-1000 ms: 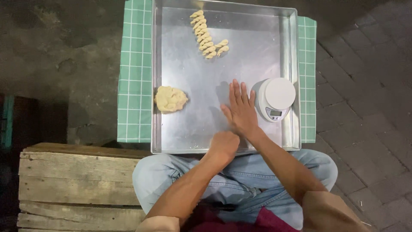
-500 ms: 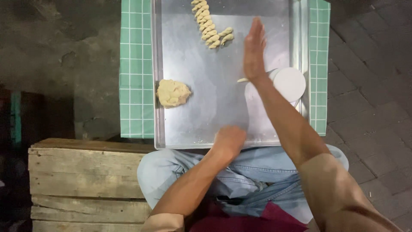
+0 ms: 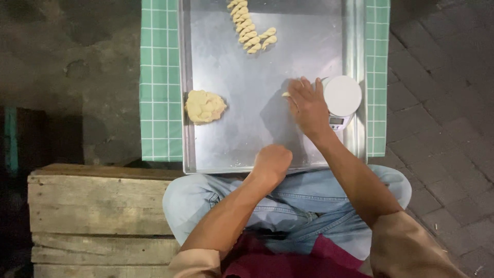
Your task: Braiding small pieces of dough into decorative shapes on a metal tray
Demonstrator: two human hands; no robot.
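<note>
The right hand (image 3: 309, 105) has come back down from its reach toward the far end of the shiny rectangular metal tray (image 3: 236, 144) and now lies palm down, fingers spread, on the tray's right side, just beside the small round white kitchen scale (image 3: 342, 95). A thin strip of pale dough (image 3: 285, 94) peeks out at its fingertips, pressed between hand and metal, so the rolling stroke looks to be mid-way. The left hand (image 3: 272, 162) stays clenched in a fist at the tray's near edge; whether it grips anything I cannot tell. The rough yellowish dough lump (image 3: 204, 106) sits untouched on the left of the tray, and the row of twisted dough pieces (image 3: 249, 28) lies at the far end.
</note>
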